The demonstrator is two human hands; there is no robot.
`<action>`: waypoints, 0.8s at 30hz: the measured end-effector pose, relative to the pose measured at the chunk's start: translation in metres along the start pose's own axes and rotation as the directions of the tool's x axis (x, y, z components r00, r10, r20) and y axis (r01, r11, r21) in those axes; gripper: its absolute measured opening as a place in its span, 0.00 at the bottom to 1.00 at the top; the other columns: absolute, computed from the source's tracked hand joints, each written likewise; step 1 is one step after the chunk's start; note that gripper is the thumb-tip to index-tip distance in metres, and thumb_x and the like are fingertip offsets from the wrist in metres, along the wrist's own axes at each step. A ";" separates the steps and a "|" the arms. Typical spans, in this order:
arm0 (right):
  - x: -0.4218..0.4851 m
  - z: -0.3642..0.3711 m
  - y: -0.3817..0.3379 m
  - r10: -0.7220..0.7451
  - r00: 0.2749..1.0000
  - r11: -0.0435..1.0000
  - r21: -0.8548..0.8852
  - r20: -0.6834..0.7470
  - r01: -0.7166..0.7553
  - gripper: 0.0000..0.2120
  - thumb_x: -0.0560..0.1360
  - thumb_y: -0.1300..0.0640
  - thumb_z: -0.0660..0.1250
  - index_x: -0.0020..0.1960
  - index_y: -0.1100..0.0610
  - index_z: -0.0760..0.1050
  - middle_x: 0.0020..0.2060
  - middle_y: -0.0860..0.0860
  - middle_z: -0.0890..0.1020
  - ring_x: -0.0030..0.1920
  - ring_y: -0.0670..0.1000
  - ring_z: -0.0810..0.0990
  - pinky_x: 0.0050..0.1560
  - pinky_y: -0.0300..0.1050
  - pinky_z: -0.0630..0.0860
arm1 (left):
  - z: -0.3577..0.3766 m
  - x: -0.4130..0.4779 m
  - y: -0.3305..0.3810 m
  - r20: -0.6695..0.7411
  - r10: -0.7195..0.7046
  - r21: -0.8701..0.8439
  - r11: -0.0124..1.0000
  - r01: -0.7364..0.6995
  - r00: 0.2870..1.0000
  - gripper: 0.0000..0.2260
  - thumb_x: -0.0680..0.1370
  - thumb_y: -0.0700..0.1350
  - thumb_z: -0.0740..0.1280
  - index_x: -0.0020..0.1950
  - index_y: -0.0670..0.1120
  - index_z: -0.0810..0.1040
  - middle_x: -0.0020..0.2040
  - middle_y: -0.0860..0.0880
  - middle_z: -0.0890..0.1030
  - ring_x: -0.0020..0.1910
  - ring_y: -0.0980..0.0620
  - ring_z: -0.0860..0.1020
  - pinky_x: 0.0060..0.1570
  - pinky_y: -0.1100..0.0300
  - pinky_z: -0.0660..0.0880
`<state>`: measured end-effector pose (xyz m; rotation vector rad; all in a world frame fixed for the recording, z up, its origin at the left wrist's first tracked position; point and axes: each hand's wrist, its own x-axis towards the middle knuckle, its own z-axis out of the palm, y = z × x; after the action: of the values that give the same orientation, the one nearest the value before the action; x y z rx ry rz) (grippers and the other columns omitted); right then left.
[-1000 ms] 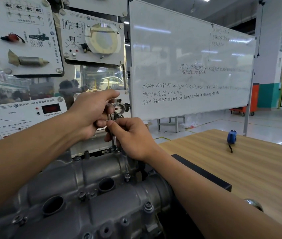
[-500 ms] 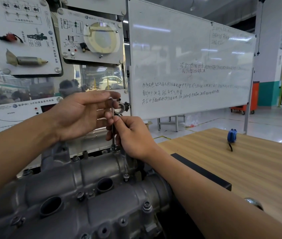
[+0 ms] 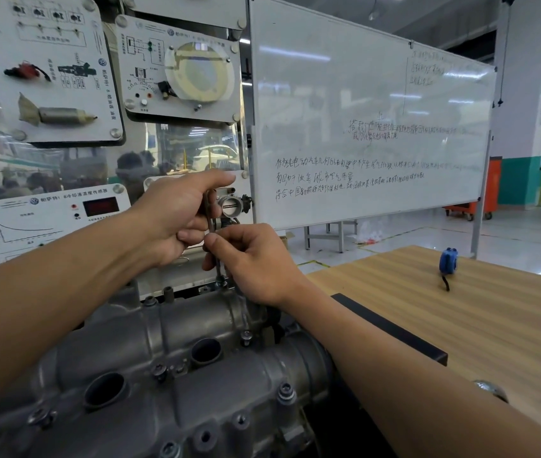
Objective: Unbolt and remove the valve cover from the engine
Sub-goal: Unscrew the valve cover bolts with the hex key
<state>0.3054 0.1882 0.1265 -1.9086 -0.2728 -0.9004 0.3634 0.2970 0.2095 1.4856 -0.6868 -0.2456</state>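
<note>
The grey cast valve cover (image 3: 170,355) fills the lower left, with round plug holes and several bolts on its flanges. A thin metal wrench (image 3: 218,269) stands upright on a bolt (image 3: 221,284) at the cover's far edge. My left hand (image 3: 176,219) grips the wrench's upper end, fingers curled round it. My right hand (image 3: 252,262) pinches the shaft lower down, just above the bolt. Most of the wrench is hidden by my fingers.
A wooden table (image 3: 460,325) lies to the right with a blue tape measure (image 3: 448,261) on it and a black bar (image 3: 391,328) along its near edge. Training panels (image 3: 44,71) and a whiteboard (image 3: 361,127) stand close behind the engine.
My left hand opened its fingers half a second ago and has now closed again on the wrench's top. My right hand stayed on the shaft.
</note>
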 end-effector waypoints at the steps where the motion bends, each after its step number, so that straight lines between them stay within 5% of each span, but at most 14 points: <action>1: 0.000 0.000 0.000 -0.008 1.000 1.000 -0.001 -0.001 0.008 0.16 0.81 0.57 0.65 0.38 0.63 0.81 0.18 0.43 0.72 0.21 0.42 0.66 0.25 0.35 0.63 | 0.000 0.000 0.001 0.000 -0.015 0.000 1.000 0.015 1.000 0.16 0.76 0.51 0.71 0.35 0.46 0.69 0.26 0.48 0.74 0.16 0.58 0.57 0.14 0.69 0.55; 8: 0.000 -0.002 0.004 -0.037 0.999 0.999 -0.011 -0.014 0.037 0.16 0.82 0.60 0.61 0.40 0.65 0.81 0.22 0.40 0.77 0.21 0.40 0.68 0.25 0.32 0.64 | -0.013 0.000 -0.003 0.153 -0.079 -0.094 0.991 0.094 0.985 0.17 0.79 0.49 0.58 0.34 0.43 0.74 0.32 0.43 0.80 0.21 0.53 0.69 0.19 0.65 0.69; 10: 0.000 -0.002 0.005 -0.028 0.999 1.000 0.009 -0.022 0.028 0.16 0.82 0.59 0.61 0.40 0.62 0.81 0.28 0.44 0.81 0.23 0.40 0.69 0.26 0.34 0.66 | -0.023 0.000 -0.005 0.296 -0.042 -0.152 0.984 0.091 0.954 0.17 0.79 0.49 0.57 0.38 0.42 0.79 0.38 0.42 0.82 0.26 0.50 0.75 0.26 0.61 0.76; 15: 0.002 -0.002 0.008 0.002 1.000 0.999 0.040 -0.007 -0.001 0.16 0.83 0.58 0.61 0.41 0.61 0.80 0.25 0.41 0.80 0.22 0.40 0.70 0.24 0.33 0.66 | -0.043 -0.001 -0.005 0.542 0.008 -0.174 0.979 0.103 0.840 0.14 0.77 0.48 0.61 0.52 0.43 0.82 0.47 0.44 0.81 0.39 0.48 0.79 0.41 0.55 0.81; 20: 0.003 -0.001 0.007 -0.015 1.000 1.000 0.005 0.008 0.015 0.16 0.83 0.57 0.60 0.41 0.60 0.80 0.33 0.53 0.84 0.23 0.41 0.70 0.26 0.34 0.67 | -0.023 -0.005 -0.001 0.342 0.055 0.075 0.993 -0.086 0.938 0.13 0.69 0.55 0.74 0.41 0.47 0.78 0.35 0.49 0.78 0.26 0.54 0.74 0.25 0.61 0.74; 24: 0.002 -0.002 0.006 -0.037 0.999 0.998 -0.051 0.003 0.037 0.18 0.83 0.57 0.60 0.38 0.62 0.80 0.21 0.42 0.76 0.21 0.41 0.69 0.26 0.34 0.65 | 0.000 -0.005 0.000 0.060 0.093 0.181 0.978 -0.102 0.994 0.17 0.73 0.56 0.73 0.39 0.44 0.74 0.27 0.49 0.74 0.18 0.55 0.64 0.18 0.64 0.63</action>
<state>0.3092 0.1833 0.1248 -1.9569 -0.2900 -0.9377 0.3593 0.2996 0.2084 1.6201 -0.8398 -0.1484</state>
